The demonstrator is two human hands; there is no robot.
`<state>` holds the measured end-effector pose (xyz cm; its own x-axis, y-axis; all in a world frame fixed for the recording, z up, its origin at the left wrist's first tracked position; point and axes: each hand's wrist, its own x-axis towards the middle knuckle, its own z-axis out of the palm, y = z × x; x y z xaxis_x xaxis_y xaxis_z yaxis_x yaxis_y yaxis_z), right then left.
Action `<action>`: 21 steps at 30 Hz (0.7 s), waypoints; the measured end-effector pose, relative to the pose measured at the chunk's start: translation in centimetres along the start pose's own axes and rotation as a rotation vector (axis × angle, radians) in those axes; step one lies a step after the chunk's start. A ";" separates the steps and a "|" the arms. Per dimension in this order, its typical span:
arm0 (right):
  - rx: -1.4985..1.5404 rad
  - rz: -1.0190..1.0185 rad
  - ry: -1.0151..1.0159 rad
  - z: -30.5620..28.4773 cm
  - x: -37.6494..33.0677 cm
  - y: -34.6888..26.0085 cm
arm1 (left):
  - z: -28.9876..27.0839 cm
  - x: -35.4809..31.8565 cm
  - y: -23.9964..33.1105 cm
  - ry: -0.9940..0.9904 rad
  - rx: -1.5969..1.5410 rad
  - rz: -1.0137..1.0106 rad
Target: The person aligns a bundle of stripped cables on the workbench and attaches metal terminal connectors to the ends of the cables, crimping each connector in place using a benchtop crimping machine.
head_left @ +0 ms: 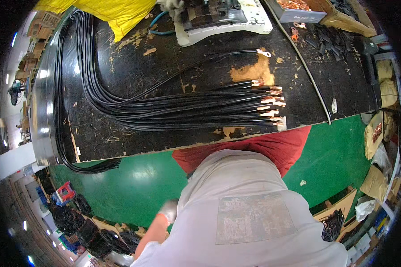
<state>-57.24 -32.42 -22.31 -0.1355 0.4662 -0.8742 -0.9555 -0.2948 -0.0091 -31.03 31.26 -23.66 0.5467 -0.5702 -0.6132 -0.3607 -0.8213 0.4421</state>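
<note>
1. Smooth black cables (165, 109) curved down from the upper left and ran across the middle of the frame, their shiny copper-coloured ends (277, 100) clustered right of centre.
2. Above them, one cable ended in a ring-shaped metal lug (265, 53).
3. The dark tabletop (133, 66) was scuffed, with tan worn patches.
4. At lower left, the left hand (168, 210) hung beside the pale shirt (254, 178); its fingers' state could not be told. The right hand was out of view.
5. A grey box (300, 17), upper right, bore printing; the shirt's rectangular print was faded.
</note>
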 end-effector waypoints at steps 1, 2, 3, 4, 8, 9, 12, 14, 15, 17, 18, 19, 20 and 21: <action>-0.018 -0.010 0.000 -0.2 -0.1 -0.2 | 0.6 -0.6 -1.0 -0.022 0.009 -0.004; -0.036 -0.021 0.000 -0.4 -0.3 -0.4 | 1.1 -1.3 -2.1 -0.044 0.019 -0.009; -0.053 -0.036 -0.003 -0.4 -0.3 -0.6 | 1.3 -1.9 -3.1 -0.067 0.034 -0.015; -0.070 -0.051 -0.007 -0.5 -0.3 -0.8 | 1.4 -2.7 -4.1 -0.090 0.048 -0.020; -0.136 -0.111 -0.008 -0.7 -0.7 -1.9 | 1.4 -4.6 -7.7 -0.177 0.103 -0.034; -0.154 -0.123 -0.005 -0.9 -1.0 -2.0 | 1.6 -4.8 -8.2 -0.197 0.112 -0.035; -0.211 -0.149 0.008 -1.5 -2.2 -2.5 | 2.7 -5.5 -9.5 -0.254 0.129 -0.038; -0.254 -0.162 0.016 -2.0 -3.2 -2.7 | 3.9 -6.1 -10.0 -0.291 0.134 -0.042; -0.280 -0.170 0.019 -2.5 -3.6 -3.2 | 4.3 -6.4 -10.3 -0.307 0.137 -0.048; -0.336 -0.187 0.020 -3.5 -4.4 -4.2 | 5.4 -7.0 -10.7 -0.336 0.142 -0.064; -0.365 -0.201 0.017 -3.8 -4.4 -4.9 | 5.5 -7.7 -11.0 -0.351 0.149 -0.076; -0.394 -0.216 0.013 -4.2 -4.5 -5.6 | 5.7 -8.4 -11.3 -0.366 0.156 -0.089; -0.424 -0.230 0.010 -4.5 -4.6 -6.3 | 5.9 -9.0 -11.6 -0.380 0.163 -0.101; -0.454 -0.245 0.006 -4.8 -4.8 -7.1 | 6.1 -9.6 -11.8 -0.394 0.169 -0.114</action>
<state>-48.58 -36.57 -20.37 0.0808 0.5627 -0.8227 -0.7491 -0.5102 -0.4225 -36.66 46.32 -26.96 0.2719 -0.4131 -0.8692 -0.4511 -0.8525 0.2640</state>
